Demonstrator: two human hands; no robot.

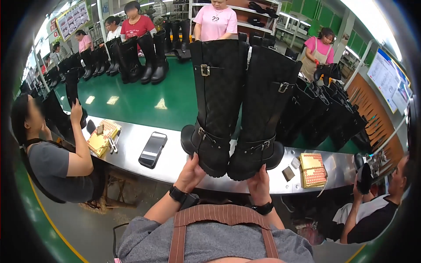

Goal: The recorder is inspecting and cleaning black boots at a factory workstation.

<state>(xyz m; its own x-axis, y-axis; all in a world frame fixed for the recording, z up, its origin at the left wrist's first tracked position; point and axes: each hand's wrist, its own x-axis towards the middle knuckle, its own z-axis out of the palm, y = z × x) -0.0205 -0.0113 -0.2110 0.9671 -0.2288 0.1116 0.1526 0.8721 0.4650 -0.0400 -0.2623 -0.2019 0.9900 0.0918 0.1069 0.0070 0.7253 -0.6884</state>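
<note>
Two tall black boots stand upright side by side in front of me at the bench edge. The left boot [219,94] has a quilted shaft and silver buckles at the top and ankle, its toe turned left. Close against it is the right boot [266,101], also buckled, its toe turned right. My left hand [191,173] grips the left boot low down near the sole, thumb up against it. Low on the right boot, my right hand [259,186] has hold of it near the heel. Fingers under the soles are partly hidden.
A metal bench edge [173,168] borders a green work surface [144,98]. A phone [152,150] and yellow stacks of cards [103,136] lie left; another yellow stack [313,168] lies right. Rows of black boots [324,116] stand around. Co-workers sit at both sides [57,162] and stand opposite.
</note>
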